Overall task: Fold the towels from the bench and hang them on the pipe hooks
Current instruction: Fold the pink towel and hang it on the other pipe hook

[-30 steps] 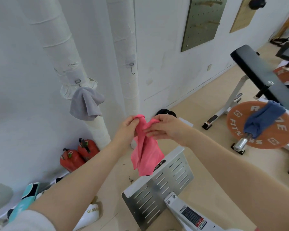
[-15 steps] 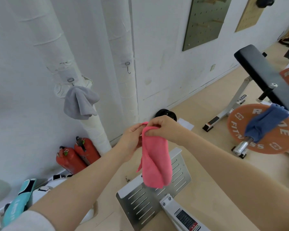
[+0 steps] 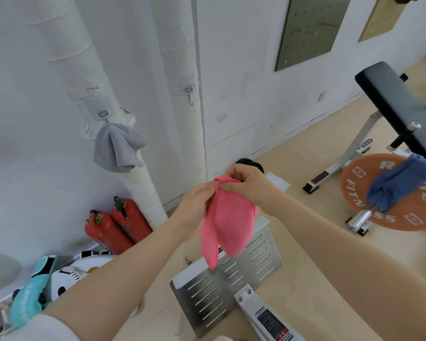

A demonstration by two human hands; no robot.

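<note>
Pinching the pink towel (image 3: 228,217) by its top edge with my left hand (image 3: 196,205) and right hand (image 3: 244,183), I've got it hanging doubled in front of the pipes. Folding looks nearly finished; next I must lift it to the bare hook (image 3: 190,99), beside the grey towel (image 3: 118,148) already hung.

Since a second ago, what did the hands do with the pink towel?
The right hand brought its end of the pink towel over to the left hand, so the open V became a doubled towel hanging from both hands, pinched together at the top. Neither hand let go. The grey towel stayed on its pipe hook, the blue towel stayed on the barbell, and the other hook stayed bare.
</note>
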